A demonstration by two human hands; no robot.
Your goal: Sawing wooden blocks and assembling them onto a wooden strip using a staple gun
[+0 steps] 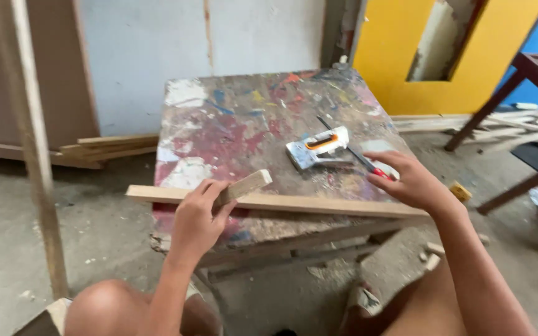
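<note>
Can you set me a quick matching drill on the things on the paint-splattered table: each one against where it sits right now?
Things:
1. short pale wooden block
2. long thin wooden strip
3. silver staple gun with orange grip
4. red-handled screwdriver

Places:
A. under the right hand's fingertips
B. lying free mid-table
C. along the table's near edge
D. held by the left hand

Pairs: 1-D, 2-C, 3-B, 4-A
</note>
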